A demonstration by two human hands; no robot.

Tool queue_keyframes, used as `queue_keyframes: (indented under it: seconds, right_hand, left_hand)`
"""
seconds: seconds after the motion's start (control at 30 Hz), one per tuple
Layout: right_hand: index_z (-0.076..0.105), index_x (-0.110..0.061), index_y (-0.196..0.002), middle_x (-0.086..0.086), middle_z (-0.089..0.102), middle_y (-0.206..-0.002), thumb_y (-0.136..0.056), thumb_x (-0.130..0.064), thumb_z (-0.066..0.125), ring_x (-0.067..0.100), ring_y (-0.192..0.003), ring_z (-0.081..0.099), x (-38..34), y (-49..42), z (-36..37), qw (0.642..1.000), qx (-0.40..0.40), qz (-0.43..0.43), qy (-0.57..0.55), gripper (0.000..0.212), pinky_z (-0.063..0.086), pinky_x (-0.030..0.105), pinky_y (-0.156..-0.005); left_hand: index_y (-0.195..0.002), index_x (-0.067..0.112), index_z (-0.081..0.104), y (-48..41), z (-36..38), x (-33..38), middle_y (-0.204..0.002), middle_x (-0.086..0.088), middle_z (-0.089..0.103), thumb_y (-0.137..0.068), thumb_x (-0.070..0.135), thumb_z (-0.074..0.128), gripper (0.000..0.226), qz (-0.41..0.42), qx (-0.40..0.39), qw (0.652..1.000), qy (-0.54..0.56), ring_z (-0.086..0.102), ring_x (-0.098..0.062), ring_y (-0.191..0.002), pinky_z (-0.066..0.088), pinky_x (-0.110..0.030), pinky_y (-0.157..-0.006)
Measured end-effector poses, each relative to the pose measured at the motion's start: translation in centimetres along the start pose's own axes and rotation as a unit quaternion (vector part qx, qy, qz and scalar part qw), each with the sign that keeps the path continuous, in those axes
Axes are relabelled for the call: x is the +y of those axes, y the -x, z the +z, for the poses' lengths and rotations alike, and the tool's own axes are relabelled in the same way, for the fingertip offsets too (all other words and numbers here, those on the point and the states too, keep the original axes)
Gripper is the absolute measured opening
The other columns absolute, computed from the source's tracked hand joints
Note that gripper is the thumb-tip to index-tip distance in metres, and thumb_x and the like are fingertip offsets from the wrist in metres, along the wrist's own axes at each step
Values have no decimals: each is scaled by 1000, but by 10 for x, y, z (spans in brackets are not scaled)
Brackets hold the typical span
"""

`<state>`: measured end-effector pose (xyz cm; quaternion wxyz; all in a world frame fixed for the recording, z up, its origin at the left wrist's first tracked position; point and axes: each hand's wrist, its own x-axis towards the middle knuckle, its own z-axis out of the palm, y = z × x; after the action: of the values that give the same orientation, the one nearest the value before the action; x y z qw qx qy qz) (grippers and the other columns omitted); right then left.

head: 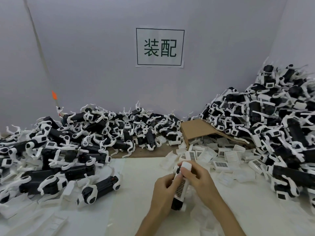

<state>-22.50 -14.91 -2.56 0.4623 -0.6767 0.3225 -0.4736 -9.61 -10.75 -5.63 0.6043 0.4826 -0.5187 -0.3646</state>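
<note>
Black plastic under a white shell: the small black-and-white plastic unit (pixel 176 203) is held tilted between both hands, just above the white sheet-covered table (pixel 139 184). The left hand (pixel 162 191) has its fingers curled round the lower body. The right hand (pixel 200 178) grips the upper end, fingers clamped on the white labelled cover (pixel 182 185). It looks light and rigid, and smooth enough to slip. I'd guess the thin white clips would snap if forced. Better to hold it by the solid black body and press the cover flat. Heaps of similar units (pixel 59 150) lie on both sides, with loose white covers (pixel 221 155) by a brown cardboard box (pixel 197 130).
</note>
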Motion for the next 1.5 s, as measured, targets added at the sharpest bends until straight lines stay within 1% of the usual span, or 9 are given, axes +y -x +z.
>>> queue_keyframes:
  seconds: [0.27, 0.47, 0.57, 0.67, 0.87, 1.07, 1.3, 1.4, 1.5]
  right_hand:
    - [72, -37, -113, 33, 60, -89, -99, -22, 60, 23, -62, 51, -7, 6, -19, 994, -84, 74, -18, 23, 37, 26, -55]
    - [75, -25, -109, -9, 67, -87, -85, -39, 66, 10, -73, 60, -40, -16, -31, 972, -205, 106, 38, 29, 46, 20, -60]
    - [68, -10, -117, 4, 67, -99, -92, -35, 62, 17, -83, 62, -79, -56, -69, 993, -68, 7, -96, 36, 54, 26, -69]
    - [50, -12, -134, 13, 59, -129, -101, -39, 51, 28, -108, 63, -147, -105, -126, 912, 154, -76, -374, 43, 55, 41, -91]
    - [49, -17, -137, 10, 60, -129, -104, -29, 49, 20, -91, 71, -159, -116, -146, 984, 165, -15, -57, 35, 55, 31, -75]
    - [58, -16, -130, 7, 66, -117, -101, -15, 55, 18, -84, 68, -65, -97, -105, 981, 93, 106, 132, 29, 51, 23, -61]
    - [56, -20, -132, -2, 59, -122, -100, -26, 57, 7, -95, 62, -3, -95, -42, 963, -17, 137, 232, 33, 50, 25, -79]
    - [52, -20, -136, -4, 51, -135, -96, -31, 63, 14, -116, 55, 14, -96, -16, 954, -60, 121, 268, 42, 46, 30, -92]
    - [40, -16, -146, 1, 42, -147, -93, -34, 68, 17, -129, 46, 27, -101, 5, 940, -92, 108, 310, 63, 43, 32, -100]
  left_hand:
    - [-65, 5, 69, -17, -25, -7, -45, -15, 51, -106, 45, 32, 68, -45, 192, 974, 110, 46, -19, -39, 34, -32, -54]
    - [-75, -8, 62, -36, -58, -19, -37, -9, 49, -109, 30, 31, 59, -41, 290, 949, 115, 42, -24, -35, 39, -28, -45]
    - [-74, -5, 60, -41, -60, -21, -35, -6, 46, -109, 29, 29, 58, -66, 289, 942, 160, 41, -24, -34, 38, -21, -37]
    - [-77, -2, 61, -40, -52, -20, -37, -4, 47, -109, 32, 28, 57, -74, 266, 945, 176, 42, -24, -39, 36, -31, -52]
    - [-79, -2, 63, -35, -44, -20, -52, -11, 50, -107, 32, 32, 54, -87, 245, 953, 156, 40, -24, -50, 33, -34, -54]
    - [-77, -2, 65, -37, -41, -22, -43, -7, 52, -107, 28, 33, 54, -114, 239, 956, 128, 40, -23, -46, 32, -33, -53]
    - [-86, 1, 66, -34, -38, -12, -48, -5, 56, -106, 29, 34, 47, -124, 246, 952, 132, 42, -23, -44, 34, -34, -55]
    - [-96, 9, 60, -30, -43, -1, -58, -6, 59, -105, 38, 41, 36, -124, 273, 925, 231, 43, -19, -43, 39, -32, -59]
    - [-102, 13, 54, -29, -60, 9, -76, -7, 59, -98, 56, 49, 43, -171, 285, 833, 443, 44, -17, -47, 45, -30, -64]
